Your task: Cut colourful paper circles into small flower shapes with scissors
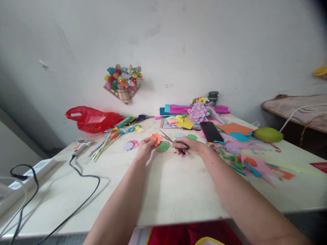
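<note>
My left hand (pixel 145 145) pinches an orange paper flower (pixel 155 138) just above the white table (pixel 163 190). My right hand (pixel 188 146) is closed round the black handles of a pair of scissors (pixel 170 139), whose open blades point left toward the flower. A green paper disc (pixel 162 147) lies on the table right below the flower, between the two hands.
A black phone (pixel 211 131) and heaps of coloured paper and foam scraps (pixel 245 160) lie to the right, with a purple paper flower (pixel 198 112) behind. A red plastic bag (pixel 93 119), sticks (pixel 103 146), a glue gun (pixel 81 145) and its black cable (pixel 84 177) are on the left.
</note>
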Demonstrator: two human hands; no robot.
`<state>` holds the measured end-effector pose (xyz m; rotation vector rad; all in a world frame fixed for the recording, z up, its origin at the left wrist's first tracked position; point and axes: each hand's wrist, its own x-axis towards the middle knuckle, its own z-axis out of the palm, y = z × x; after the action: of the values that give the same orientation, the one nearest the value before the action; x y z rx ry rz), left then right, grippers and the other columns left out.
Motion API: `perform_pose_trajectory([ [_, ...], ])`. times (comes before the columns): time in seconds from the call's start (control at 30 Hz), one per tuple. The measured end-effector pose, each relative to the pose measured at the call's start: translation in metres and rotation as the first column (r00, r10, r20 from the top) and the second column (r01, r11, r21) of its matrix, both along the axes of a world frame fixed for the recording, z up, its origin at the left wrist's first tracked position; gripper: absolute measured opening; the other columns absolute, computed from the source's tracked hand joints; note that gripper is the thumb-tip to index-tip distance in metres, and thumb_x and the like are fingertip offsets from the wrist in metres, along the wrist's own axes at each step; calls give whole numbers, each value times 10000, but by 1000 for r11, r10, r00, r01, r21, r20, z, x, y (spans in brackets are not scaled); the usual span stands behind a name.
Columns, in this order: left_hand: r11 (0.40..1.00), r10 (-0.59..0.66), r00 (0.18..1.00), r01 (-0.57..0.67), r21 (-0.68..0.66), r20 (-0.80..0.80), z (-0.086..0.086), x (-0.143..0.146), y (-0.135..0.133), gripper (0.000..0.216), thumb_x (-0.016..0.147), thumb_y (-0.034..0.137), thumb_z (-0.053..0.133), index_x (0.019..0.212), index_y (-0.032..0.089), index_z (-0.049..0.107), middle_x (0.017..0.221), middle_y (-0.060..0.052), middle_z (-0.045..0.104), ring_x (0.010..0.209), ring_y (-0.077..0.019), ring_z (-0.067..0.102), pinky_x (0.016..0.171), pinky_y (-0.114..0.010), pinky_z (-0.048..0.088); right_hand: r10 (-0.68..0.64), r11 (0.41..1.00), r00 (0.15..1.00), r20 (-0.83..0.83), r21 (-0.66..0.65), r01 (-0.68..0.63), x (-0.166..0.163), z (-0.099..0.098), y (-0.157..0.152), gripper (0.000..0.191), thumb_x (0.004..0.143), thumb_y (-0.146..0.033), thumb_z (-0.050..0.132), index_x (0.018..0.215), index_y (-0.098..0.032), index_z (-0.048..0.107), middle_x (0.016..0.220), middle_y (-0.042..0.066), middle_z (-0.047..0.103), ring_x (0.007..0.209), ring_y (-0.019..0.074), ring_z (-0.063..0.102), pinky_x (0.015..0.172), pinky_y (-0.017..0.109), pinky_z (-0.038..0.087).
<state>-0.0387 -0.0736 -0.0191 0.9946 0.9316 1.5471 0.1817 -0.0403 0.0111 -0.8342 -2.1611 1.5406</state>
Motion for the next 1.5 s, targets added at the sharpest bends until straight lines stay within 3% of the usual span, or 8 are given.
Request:
perform_pose_trajectory([
  [0.27,997,78,993,-79,-9,-87,4,6,-4,337,519,356,810,702,106,676,675,-58,686,628,-161,638,702,-309,514,39,996,999,25,77,-41,1,-4,2,308,785,-436,544,729,-135,512,645,44,633,450,83,541,342,169,308],
  [0.57,997,68,990,-71,-19,-121,0,7,-1,317,491,344,823,671,120,691,666,-64,689,601,-166,629,679,-306,507,41,997,999,11,70,-41,-3,-9,5,217,778,-360,515,715,-153,498,610,4,601,419,72,513,337,178,290],
  [1.5,1000,22,987,-25,-12,-160,1,10,-4,255,559,329,794,684,120,717,685,-76,702,633,-168,635,699,-290,490,13,1000,1000,-1,23,-13,-8,-10,2,266,724,-406,557,664,-153,506,553,-11,562,382,53,469,334,170,258],
])
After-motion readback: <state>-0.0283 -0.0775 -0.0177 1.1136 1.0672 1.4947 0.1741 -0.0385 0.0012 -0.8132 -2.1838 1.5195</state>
